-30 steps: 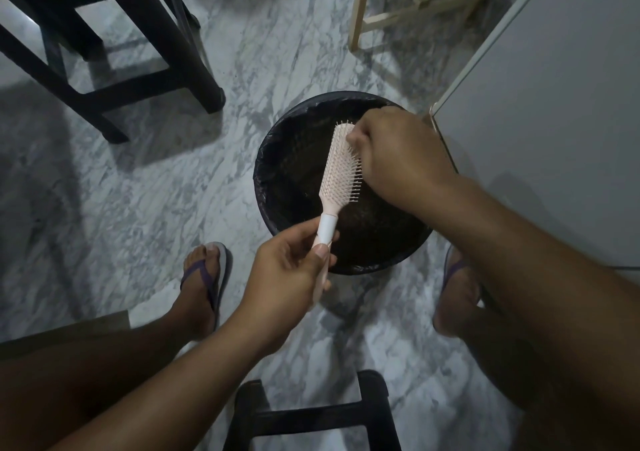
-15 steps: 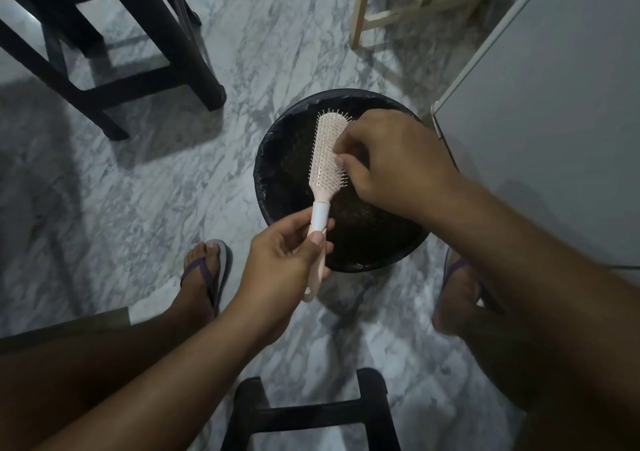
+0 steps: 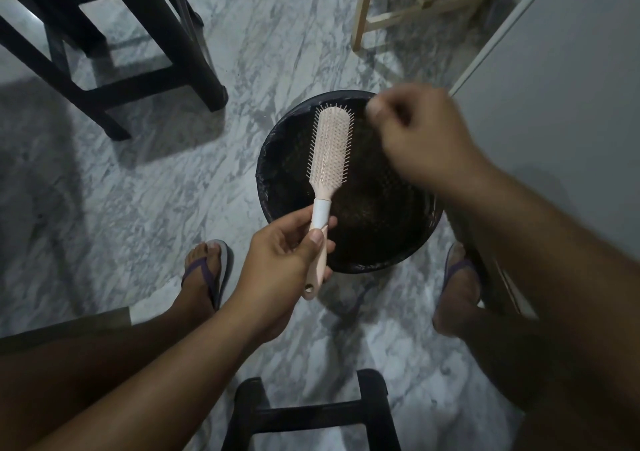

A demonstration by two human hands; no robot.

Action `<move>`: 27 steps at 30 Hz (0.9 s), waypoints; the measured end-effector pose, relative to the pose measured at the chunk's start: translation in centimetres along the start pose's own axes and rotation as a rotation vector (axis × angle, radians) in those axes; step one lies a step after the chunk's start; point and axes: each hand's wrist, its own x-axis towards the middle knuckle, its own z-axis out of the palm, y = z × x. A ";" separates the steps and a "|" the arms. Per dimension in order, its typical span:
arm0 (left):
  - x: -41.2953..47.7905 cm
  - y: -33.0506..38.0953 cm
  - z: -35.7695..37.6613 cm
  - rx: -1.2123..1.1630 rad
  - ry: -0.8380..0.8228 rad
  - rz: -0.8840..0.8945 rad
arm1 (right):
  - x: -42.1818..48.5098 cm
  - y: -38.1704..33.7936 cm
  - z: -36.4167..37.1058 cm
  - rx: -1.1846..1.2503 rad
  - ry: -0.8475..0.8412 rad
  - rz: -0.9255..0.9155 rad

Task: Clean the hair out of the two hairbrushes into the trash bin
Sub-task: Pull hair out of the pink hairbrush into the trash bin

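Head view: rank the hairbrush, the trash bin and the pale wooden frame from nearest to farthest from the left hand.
1. The hairbrush: its handle is held in the left hand.
2. The trash bin: on the floor just ahead, slightly right.
3. The pale wooden frame: far ahead, at the top of the view.

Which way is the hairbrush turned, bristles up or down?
Bristles up: the hairbrush shows its pins to the camera, its handle gripped by the left hand.

Dim light is falling on the grey-veined marble floor (image 3: 138, 190); a dark stool (image 3: 104, 52) is standing left, a pale wooden frame (image 3: 398, 17) beyond, a white panel (image 3: 571, 104) rising right.
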 end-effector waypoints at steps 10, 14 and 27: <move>-0.1 -0.3 0.3 -0.009 0.001 -0.013 | -1.8 0.1 1.1 -0.333 -0.149 -0.169; -0.1 -0.5 0.1 0.064 0.002 0.035 | -1.4 -0.4 1.2 -0.416 -0.149 -0.153; -0.2 -1.3 -0.2 -0.012 0.009 -0.073 | -0.2 0.1 1.6 -0.140 -0.223 -0.018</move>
